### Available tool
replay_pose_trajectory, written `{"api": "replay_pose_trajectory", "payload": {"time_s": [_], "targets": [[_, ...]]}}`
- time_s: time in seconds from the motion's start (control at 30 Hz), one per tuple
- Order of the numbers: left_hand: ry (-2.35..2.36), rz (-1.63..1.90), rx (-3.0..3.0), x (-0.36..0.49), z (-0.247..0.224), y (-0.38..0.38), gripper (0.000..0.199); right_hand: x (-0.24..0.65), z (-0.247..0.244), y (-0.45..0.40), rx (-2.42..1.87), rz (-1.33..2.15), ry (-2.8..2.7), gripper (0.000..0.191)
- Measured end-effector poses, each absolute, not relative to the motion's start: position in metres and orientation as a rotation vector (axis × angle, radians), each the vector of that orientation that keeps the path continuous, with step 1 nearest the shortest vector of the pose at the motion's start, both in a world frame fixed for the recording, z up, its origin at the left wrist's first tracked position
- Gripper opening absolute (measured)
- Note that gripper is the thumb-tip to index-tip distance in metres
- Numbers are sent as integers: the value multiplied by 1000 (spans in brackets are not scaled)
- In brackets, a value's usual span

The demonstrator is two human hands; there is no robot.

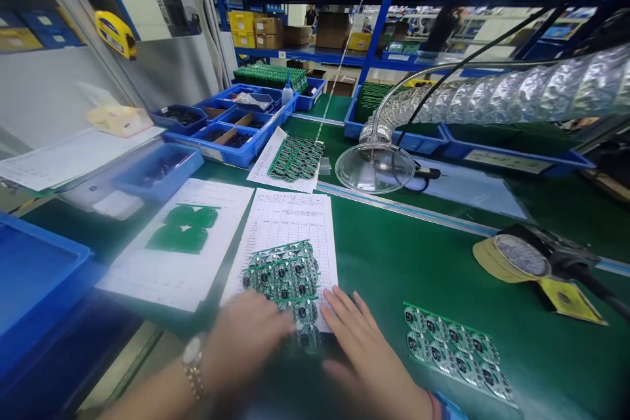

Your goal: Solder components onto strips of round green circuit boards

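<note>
My left hand (249, 341), with a metal watch on its wrist, is smeared by motion. Its fingers are curled over a green circuit board panel (308, 335), hiding much of it; the exact grip is blurred. Flat beside that panel's right edge lies my right hand (359, 348), fingers spread and holding nothing. More populated circuit board panels (283, 272) overlap on a printed form (300, 210) just beyond my hands. Apart on the right, another circuit board panel (455, 351) rests on the green mat (384, 262).
Bare green boards (182, 230) lie on paper at left. A blue parts tray (236, 151) and stacked panels (298, 157) stand behind. A clear round fume hood (375, 167) hangs from a silver duct (516, 88). A yellow-rimmed lamp-like tool (512, 256) sits right.
</note>
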State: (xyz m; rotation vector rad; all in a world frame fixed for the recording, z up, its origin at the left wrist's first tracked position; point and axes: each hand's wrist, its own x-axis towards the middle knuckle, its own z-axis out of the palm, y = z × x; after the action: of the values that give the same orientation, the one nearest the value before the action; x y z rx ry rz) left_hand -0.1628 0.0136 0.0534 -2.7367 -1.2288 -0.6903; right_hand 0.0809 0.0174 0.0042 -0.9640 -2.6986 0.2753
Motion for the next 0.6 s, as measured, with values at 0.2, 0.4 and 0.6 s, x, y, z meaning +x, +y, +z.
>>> {"api": "replay_pose_trajectory", "payload": {"time_s": [0.2, 0.4, 0.6], "targets": [[-1097, -810, -2812, -113, 50, -12, 19, 82, 18, -4, -876, 508, -2450, 25], [-1062, -849, -2810, -108, 54, -18, 20, 90, 6, -18, -823, 618, -2474, 24], [-881, -591, -2911, -113, 60, -20, 11, 110, 10, -25, -866, 425, -2573, 29]]}}
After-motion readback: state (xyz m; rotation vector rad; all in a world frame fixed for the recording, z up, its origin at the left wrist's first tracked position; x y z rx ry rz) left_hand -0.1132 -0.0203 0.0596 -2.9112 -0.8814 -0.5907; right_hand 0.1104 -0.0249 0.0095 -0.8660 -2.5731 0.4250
